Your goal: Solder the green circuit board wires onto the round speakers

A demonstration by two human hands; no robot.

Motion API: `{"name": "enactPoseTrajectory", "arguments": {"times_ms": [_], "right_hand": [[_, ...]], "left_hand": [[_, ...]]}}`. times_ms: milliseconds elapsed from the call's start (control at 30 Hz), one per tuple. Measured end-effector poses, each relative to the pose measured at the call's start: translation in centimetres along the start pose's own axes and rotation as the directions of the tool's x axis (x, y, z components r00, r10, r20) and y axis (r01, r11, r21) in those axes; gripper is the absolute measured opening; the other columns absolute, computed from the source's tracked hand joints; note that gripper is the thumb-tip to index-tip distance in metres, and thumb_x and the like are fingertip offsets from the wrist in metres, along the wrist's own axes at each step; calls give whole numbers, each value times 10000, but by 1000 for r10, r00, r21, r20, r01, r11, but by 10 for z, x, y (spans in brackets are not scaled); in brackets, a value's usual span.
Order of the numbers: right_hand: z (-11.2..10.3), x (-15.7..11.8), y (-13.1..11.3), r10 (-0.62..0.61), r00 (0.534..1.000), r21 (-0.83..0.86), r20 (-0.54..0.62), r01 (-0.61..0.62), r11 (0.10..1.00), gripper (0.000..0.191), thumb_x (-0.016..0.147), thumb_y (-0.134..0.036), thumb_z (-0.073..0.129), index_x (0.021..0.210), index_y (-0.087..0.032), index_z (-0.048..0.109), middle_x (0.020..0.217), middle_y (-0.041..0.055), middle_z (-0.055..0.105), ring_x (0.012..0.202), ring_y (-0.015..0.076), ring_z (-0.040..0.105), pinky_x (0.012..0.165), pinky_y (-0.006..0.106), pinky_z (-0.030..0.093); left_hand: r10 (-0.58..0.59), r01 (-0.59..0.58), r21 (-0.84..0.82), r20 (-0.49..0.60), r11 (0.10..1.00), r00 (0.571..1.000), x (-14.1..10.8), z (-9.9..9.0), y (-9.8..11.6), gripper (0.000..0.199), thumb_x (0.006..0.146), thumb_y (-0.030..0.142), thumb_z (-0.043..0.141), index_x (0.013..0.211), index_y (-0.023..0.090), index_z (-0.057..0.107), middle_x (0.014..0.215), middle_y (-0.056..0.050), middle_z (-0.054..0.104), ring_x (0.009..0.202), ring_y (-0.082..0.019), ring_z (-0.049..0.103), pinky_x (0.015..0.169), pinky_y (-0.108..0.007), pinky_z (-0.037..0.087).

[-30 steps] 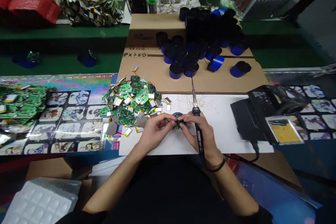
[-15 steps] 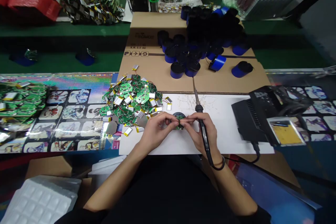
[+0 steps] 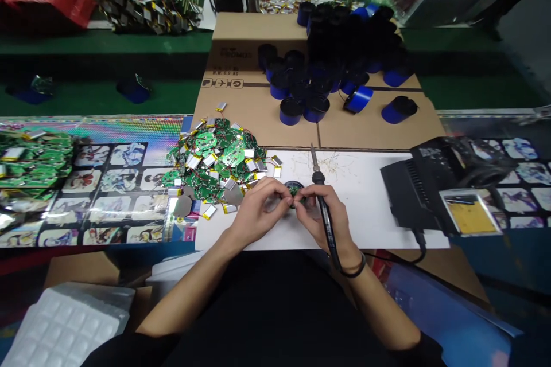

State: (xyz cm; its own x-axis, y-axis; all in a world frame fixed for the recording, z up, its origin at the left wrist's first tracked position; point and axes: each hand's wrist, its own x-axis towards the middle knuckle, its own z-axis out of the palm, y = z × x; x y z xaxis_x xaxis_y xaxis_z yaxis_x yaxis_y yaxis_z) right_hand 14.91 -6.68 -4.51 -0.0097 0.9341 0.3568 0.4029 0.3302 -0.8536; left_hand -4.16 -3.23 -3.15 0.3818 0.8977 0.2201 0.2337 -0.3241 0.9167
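Note:
Between my hands, on the white sheet [image 3: 370, 215], is a small round dark part with a green circuit board [image 3: 294, 188]. My left hand [image 3: 263, 206] pinches at the board's left side. My right hand [image 3: 325, 215] has its fingertips at the right side and also holds a soldering iron [image 3: 317, 178], whose tip points away from me. What the fingertips pinch is too small to tell. Left of my hands lies a heap of green circuit boards with small silver batteries [image 3: 215, 155]. Thin wire bits [image 3: 340, 166] lie beyond the iron.
Blue and black round housings [image 3: 316, 108] crowd a cardboard sheet [image 3: 253, 126] at the back. A black soldering station [image 3: 407, 195] stands at the right, beside a tray with a yellow sponge [image 3: 471, 215]. More boards [image 3: 38, 163] lie far left.
The soldering iron in my right hand has swung slightly left, its tip away from the cardboard. My right fingers have shifted slightly at the board. The whole view has moved a little.

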Motion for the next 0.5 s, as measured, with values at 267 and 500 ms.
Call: {"name": "enactPoseTrajectory", "arguments": {"times_ms": [267, 500], "right_hand": [[-31, -5, -6, 59, 998, 18, -17, -58, 998, 153, 1022, -263, 664, 1172, -279, 685, 866, -6, 717, 730, 162, 662, 722, 315, 559], [-62, -8, -9, 213, 968, 323, -137, -159, 933, 376, 971, -473, 715, 1281, -264, 672, 807, 4, 721, 600, 155, 631, 493, 270, 467]], "left_hand": [[130, -129, 149, 6, 980, 992, -2, -6, -11, 52, 1038, 177, 653, 995, 205, 660, 1082, -61, 668, 1061, -194, 643, 943, -323, 504], [249, -281, 244, 155, 928, 956, 3, -7, -14, 80, 1038, 122, 620, 1043, 201, 630, 1082, -54, 751, 990, -192, 646, 934, -339, 491]]}}
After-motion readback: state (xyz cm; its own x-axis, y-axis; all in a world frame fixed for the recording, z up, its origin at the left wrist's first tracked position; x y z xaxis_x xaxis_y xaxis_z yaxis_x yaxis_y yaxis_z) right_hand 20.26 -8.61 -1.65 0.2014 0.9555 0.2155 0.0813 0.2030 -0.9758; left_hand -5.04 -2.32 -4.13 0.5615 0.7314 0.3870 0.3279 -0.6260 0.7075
